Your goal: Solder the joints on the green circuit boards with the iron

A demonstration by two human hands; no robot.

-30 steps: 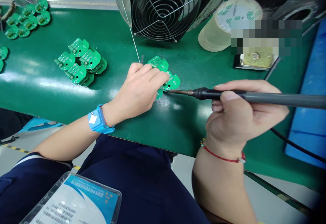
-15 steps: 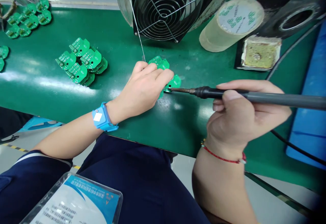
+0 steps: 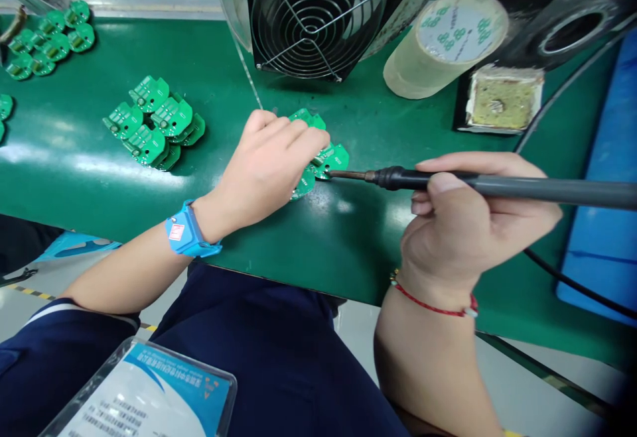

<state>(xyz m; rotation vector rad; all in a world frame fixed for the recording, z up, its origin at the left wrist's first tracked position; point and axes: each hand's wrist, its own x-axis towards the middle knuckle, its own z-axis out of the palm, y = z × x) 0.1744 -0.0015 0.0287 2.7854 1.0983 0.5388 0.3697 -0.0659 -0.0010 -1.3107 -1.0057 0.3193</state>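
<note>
My right hand (image 3: pixel 462 218) grips a soldering iron (image 3: pixel 448 182) like a pen, its tip pointing left. That tip touches the lower edge of a green circuit board (image 3: pixel 337 157). My left hand (image 3: pixel 271 165) is closed over the same group of boards, fingers curled downward. A thin solder wire (image 3: pixel 239 52) runs from above into the left hand; its end is hidden under the fingers. Parts of other boards in the group show behind the left hand and below its fingertips.
A stack of green boards (image 3: pixel 149 125) lies left of my hands, with more boards (image 3: pixel 52 42) at the far left. A fan (image 3: pixel 311 26) stands behind. To the right are a roll of clear tape (image 3: pixel 413 69), a sponge tray (image 3: pixel 505 99), a cable and a blue mat (image 3: pixel 602 225).
My left hand has shifted slightly left and back from the iron's tip, uncovering more of the boards. The solder wire has moved left with it. The tip stays on the board.
</note>
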